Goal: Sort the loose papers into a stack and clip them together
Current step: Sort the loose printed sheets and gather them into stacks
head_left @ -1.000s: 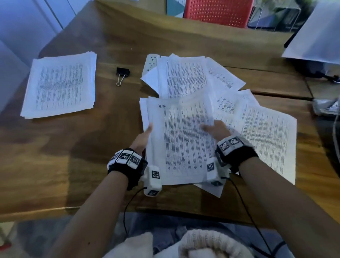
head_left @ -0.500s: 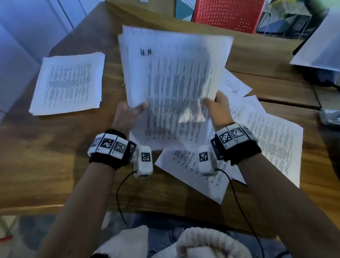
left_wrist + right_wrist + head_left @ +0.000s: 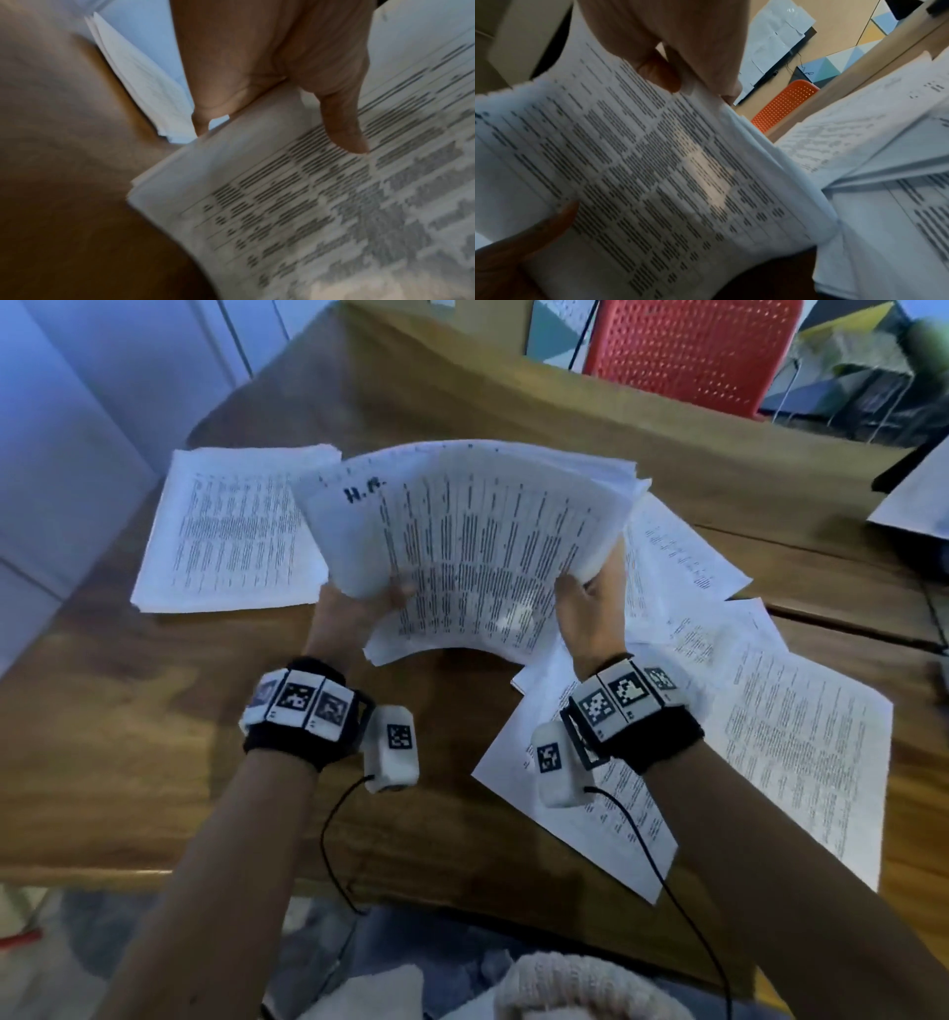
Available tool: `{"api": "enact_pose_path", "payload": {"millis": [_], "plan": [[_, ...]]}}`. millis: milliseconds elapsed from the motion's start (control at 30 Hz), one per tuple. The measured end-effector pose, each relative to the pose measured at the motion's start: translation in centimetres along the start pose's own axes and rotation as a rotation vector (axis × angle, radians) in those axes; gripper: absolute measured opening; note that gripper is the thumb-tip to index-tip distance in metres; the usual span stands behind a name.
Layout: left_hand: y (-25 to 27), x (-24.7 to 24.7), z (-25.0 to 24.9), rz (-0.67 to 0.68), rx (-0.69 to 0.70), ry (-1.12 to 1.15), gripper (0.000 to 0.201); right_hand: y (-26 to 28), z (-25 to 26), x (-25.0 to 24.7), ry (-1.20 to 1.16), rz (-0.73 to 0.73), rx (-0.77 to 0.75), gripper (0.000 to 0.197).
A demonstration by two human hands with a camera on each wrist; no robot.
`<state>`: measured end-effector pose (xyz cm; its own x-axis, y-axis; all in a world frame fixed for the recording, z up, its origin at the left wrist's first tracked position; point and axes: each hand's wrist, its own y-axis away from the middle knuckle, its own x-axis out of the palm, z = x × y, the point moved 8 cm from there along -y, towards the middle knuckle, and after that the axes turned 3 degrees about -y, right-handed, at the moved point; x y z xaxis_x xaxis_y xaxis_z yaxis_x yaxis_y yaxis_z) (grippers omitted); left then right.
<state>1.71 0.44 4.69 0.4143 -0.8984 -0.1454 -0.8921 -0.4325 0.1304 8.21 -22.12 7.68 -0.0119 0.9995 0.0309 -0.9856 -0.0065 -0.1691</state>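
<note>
Sheaf [image 3: 477, 546] now tipped left toward the finished pile [image 3: 226, 531] | my left hand [image 3: 349, 618] and right hand [image 3: 590, 618] each pinch 1 side edge, bowing it, keeping pages together | loose sheets [image 3: 744, 711] remain on table [image 3: 154, 737].

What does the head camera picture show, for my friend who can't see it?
Two hands hold up a bundle of printed papers above a wooden table, the left hand gripping one side and the right hand the other. A neat stack lies to the left, loose sheets to the right, and a red chair stands behind.
</note>
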Motion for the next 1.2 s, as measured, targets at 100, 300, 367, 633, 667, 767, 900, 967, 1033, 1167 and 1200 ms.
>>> {"api": "enact_pose_path", "payload": {"millis": [100,300,367,633,667,767,900,967,1033,1167,1200], "plan": [[-0.6,0.8,3.4,0.029,-0.104,-0.112,0.036,-0.2,-1.4,0.9,0.058,-0.018,-0.053,0.048],[-4.2,-2.9,4.6,-0.048,-0.141,-0.212,0.011,-1.1,-4.1,3.6,0.174,-0.014,0.105,0.019],[-6.2,-5.8,3.6,-0.122,-0.165,-0.216,0.02,-1.5,-5.0,6.1,0.249,0.053,0.166,0.021],[-14.5,-19.7,-0.7,-0.376,-0.196,-0.38,0.044,-4.1,-6.6,20.4,0.463,0.318,0.245,0.024],[-15.3,-21.2,-0.6,-0.398,-0.209,-0.392,0.047,-4.5,-6.9,22.0,0.488,0.338,0.272,0.026],[-17.4,-24.3,0.5,-0.441,-0.268,-0.504,0.041,-4.7,-8.5,26.1,0.518,0.383,0.385,0.029],[-19.0,-26.2,2.8,-0.41,-0.318,-0.6,0.042,-3.9,-11.2,29.1,0.586,0.46,0.497,0.023],[-19.8,-26.9,5.4,-0.351,-0.377,-0.649,0.039,-3.4,-12.8,29.8,0.651,0.513,0.53,0.023],[-19.9,-27.1,7.7,-0.296,-0.428,-0.68,0.035,-3.0,-14.2,30.0,0.794,0.575,0.514,0.023],[-20.0,-27.5,10.0,-0.356,-0.524,-0.759,0.045,-3.4,-15.4,29.5,0.86,0.53,0.509,0.036],[-20.1,-27.2,10.6,-0.34,-0.555,-0.747,0.048,-3.6,-15.4,29.7,0.849,0.521,0.482,0.039]]}}
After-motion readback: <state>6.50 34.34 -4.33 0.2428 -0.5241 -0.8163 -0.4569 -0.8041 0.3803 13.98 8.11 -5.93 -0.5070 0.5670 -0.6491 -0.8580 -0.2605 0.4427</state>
